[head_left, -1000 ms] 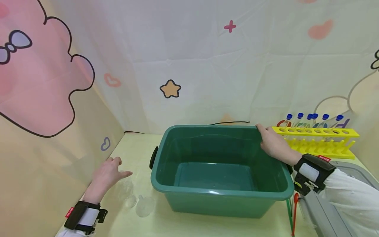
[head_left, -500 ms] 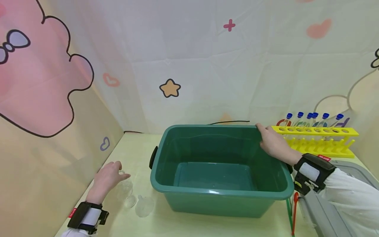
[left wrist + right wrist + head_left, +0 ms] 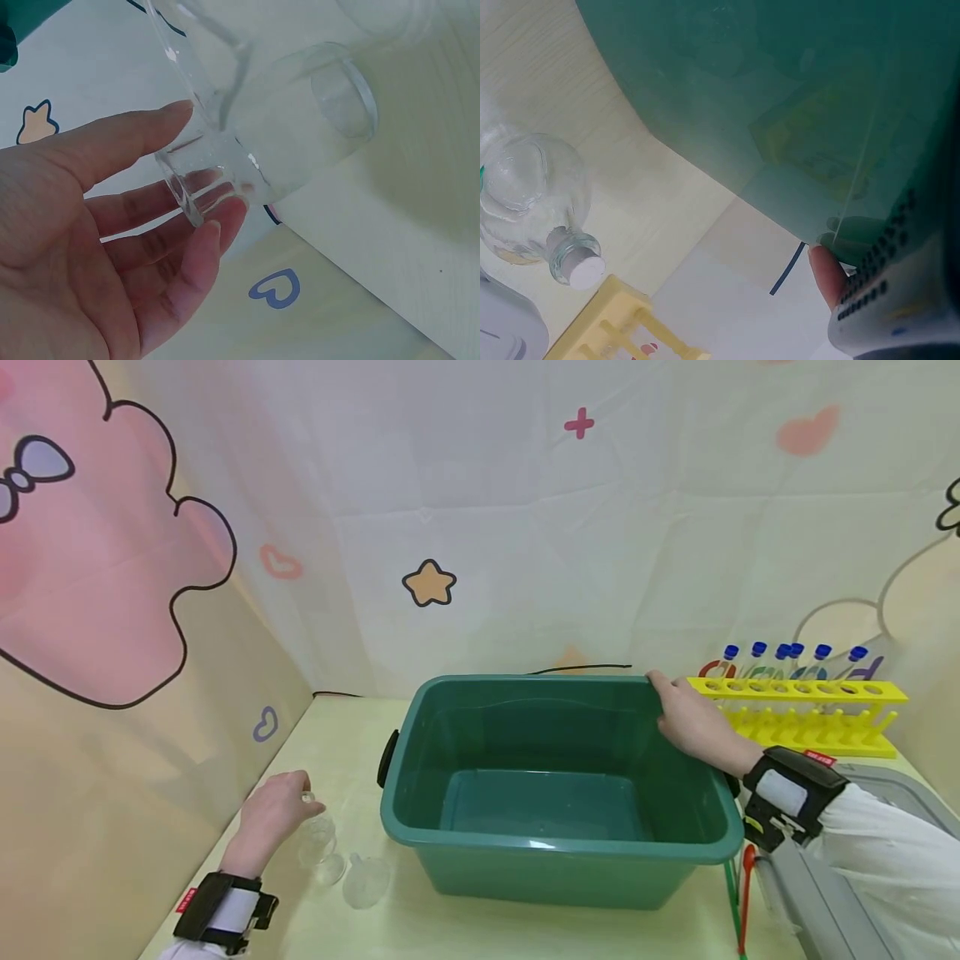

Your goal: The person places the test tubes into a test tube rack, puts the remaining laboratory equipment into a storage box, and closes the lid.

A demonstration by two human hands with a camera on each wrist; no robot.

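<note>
Two holds: lower left, the left hand point(image 3: 272, 818) curls narrowly round a glass vessel point(image 3: 289, 142) by its neck; at right, the right hand point(image 3: 693, 722) pinches the green tub point(image 3: 558, 872) by its rim, probably for steadiness.

I'm watching head cam looking forward-down over the tub point(image 3: 547, 878), left-wrist cam looking close at left hand point(image 3: 75, 259), right-wrist cam facing tub close up; head and right-wrist are sharing tub and rack point(image 3: 810, 747).
</note>
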